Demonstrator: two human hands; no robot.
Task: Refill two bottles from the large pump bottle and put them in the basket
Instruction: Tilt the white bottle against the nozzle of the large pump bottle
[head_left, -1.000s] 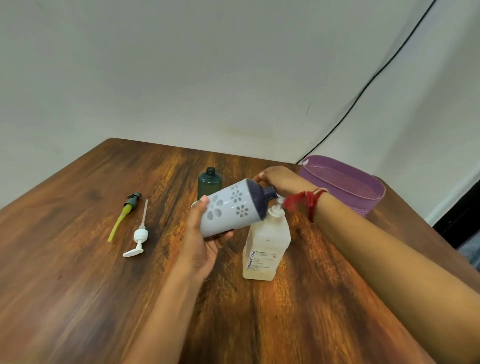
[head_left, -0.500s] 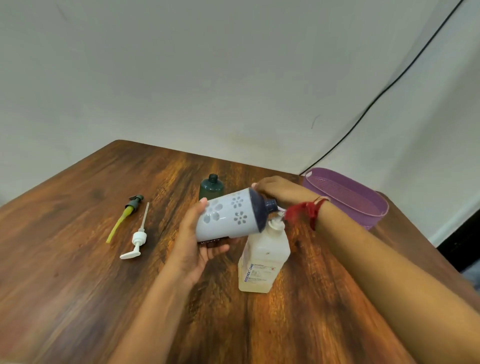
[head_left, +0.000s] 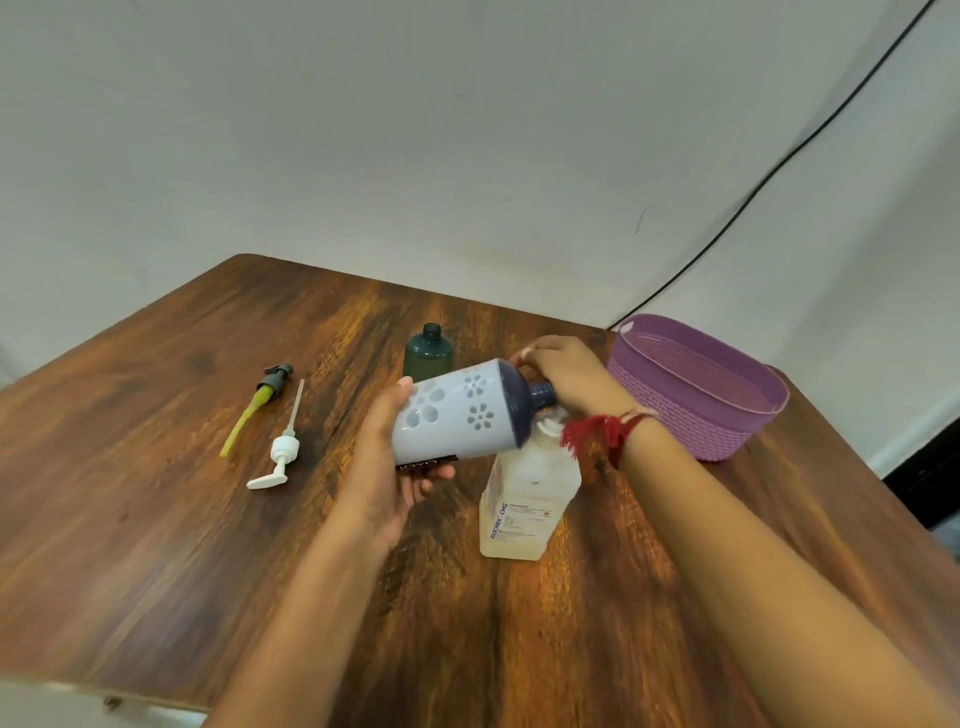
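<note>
Bottle (head_left: 457, 415), lavender, flower-patterned, navy-necked, clasped tilted by left hand (head_left: 384, 467); right hand (head_left: 566, 379) grip unclear.

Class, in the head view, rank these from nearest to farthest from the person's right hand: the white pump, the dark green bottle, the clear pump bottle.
1. Clear pump bottle: directly under the right hand.
2. Dark green bottle: upright, to the hand's left.
3. White pump: lying far left on the table.

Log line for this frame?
left hand: holds flowered bottle tilted | right hand: grips pump bottle top | green bottle: uncapped
</note>
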